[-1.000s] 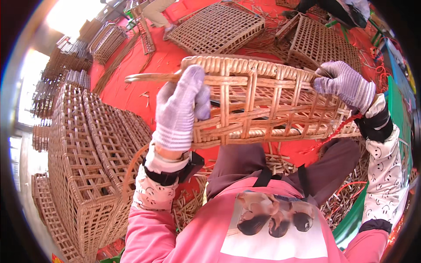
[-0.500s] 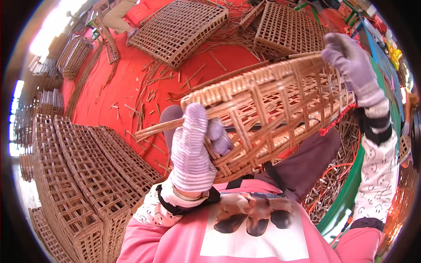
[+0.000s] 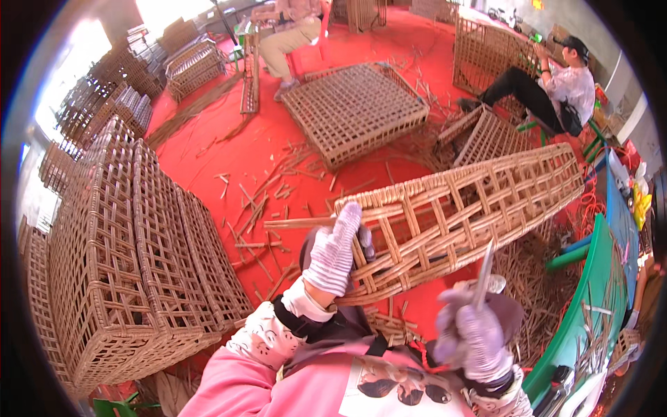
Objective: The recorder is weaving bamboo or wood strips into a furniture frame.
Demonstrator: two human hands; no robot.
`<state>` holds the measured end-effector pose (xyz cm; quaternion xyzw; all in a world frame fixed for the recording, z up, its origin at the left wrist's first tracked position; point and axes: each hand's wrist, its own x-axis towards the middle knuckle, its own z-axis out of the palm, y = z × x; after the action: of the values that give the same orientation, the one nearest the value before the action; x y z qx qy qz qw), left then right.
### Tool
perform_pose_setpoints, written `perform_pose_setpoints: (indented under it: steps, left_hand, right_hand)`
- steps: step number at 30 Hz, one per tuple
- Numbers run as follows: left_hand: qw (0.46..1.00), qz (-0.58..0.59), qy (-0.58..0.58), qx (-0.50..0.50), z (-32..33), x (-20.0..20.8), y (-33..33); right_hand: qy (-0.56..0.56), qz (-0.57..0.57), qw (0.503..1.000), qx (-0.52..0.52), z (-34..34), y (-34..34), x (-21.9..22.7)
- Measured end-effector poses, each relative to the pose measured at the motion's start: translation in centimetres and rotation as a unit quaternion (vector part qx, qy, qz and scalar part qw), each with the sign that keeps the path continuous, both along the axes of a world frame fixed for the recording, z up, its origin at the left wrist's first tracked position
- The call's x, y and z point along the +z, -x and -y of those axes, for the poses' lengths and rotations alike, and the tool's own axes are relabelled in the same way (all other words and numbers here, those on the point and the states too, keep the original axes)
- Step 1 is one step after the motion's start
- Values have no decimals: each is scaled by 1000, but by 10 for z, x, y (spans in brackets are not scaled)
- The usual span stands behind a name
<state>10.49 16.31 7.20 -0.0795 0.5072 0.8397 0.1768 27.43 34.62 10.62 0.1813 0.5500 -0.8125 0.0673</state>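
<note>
A long, narrow woven rattan basket slants across my lap, its left end near me and its right end farther off. My left hand, in a striped knit glove, is closed round its left end. A loose cane end juts out leftward beside that hand. Lower right, my right hand, gloved too and a little blurred, is closed on a knife. The blade points up, close to the basket's lower edge; whether it touches cannot be told.
Tall woven rattan baskets stand at my left. A large flat one lies ahead on the red floor among cane scraps. A green curved trough is at my right. One person sits far right, another at the back.
My right hand has left the basket's far end and come down to the lower right, now with a knife. The basket's right end has swung outward; my left hand keeps its grip. The view has tilted up.
</note>
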Motion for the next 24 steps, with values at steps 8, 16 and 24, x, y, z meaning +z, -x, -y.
perform_pose_setpoints:
  steps: [8, 16, 24]
  left_hand:
    - [994, -34, -66, 82, -3, -4, 74]
    - [990, 9, -99, 96, 1, -12, 92]
    - [992, -6, -71, 108, 3, -13, 147]
  right_hand:
    - [-441, -274, 848, 100, 6, 80, 25]
    - [-742, -319, 583, 89, 6, 200, 42]
    - [-837, -158, 464, 244, 11, 260, 58]
